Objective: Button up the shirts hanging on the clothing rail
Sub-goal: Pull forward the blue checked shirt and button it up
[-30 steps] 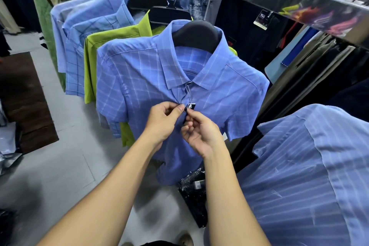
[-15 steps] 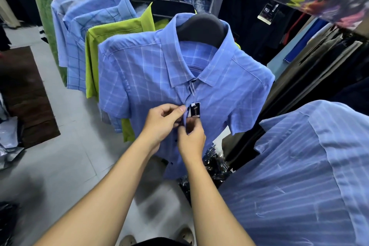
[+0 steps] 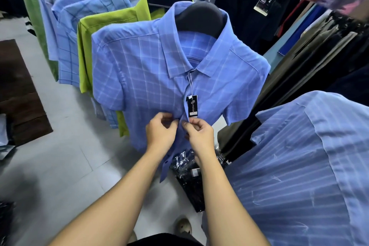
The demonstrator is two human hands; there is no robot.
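The checked shirt [image 3: 151,78] hangs on a black hanger [image 3: 199,18] at the front of the row, facing the person. From its collar down to mid-chest the front looks closed, so I'd judge the top buttons done. Right there both hands are at work. The left hand [image 3: 159,133] pinches one edge of the front opening and the right hand [image 3: 199,136] pinches the other, with the fingertips meeting. The button itself is hidden behind the fingers, so I can't tell if it is through its hole. Below the hands the front hangs apart, one loose strip trailing down with a dark button or two on it. That lower stretch is left to do.

Behind the checked shirt hang a green shirt [image 3: 111,24] and several pale blue shirts [image 3: 79,6]. Their fronts are out of sight, so I can't say whether they need buttoning. To its right a striped shirt [image 3: 299,166] hangs close by the person's right arm and crowds that elbow.

A black tag [image 3: 192,106] dangles on a string from the checked shirt's collar and ends just above the right hand, so it could swing into the work. Under the hem a plastic-wrapped packet [image 3: 189,170] lies on the floor.
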